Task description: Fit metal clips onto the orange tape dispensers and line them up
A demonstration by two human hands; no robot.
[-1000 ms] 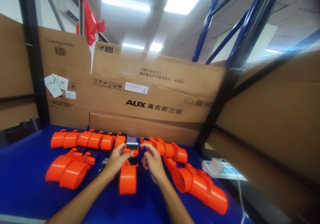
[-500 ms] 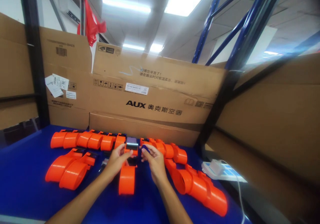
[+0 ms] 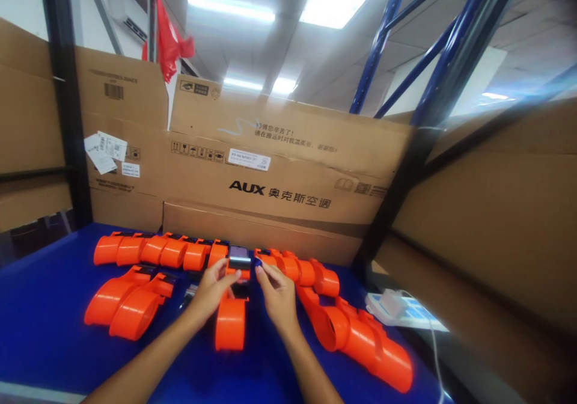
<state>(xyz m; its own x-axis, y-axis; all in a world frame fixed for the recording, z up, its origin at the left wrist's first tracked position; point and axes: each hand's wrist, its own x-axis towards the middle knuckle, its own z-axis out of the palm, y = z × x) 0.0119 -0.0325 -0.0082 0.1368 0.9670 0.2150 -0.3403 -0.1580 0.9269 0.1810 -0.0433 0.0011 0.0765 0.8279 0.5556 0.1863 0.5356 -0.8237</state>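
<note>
An orange plastic device (image 3: 231, 323) with a dark screen end lies on the blue table (image 3: 40, 320) in front of me. My left hand (image 3: 211, 288) grips its upper part from the left, fingers curled on it. My right hand (image 3: 276, 293) is at the device's top right corner, fingertips pinched together on a small dark blue piece I cannot make out. Both hands meet at the black-and-grey head (image 3: 238, 257) of the device.
Several more orange devices lie in a row at the back (image 3: 157, 250), at the left (image 3: 126, 308) and at the right (image 3: 360, 338). Cardboard boxes (image 3: 279, 175) wall in the table behind and on both sides. A white charger with a cable (image 3: 392, 303) sits at the right edge.
My right hand has moved slightly left and up to the device's head, its fingers closing into a pinch. The left hand has kept its hold.
</note>
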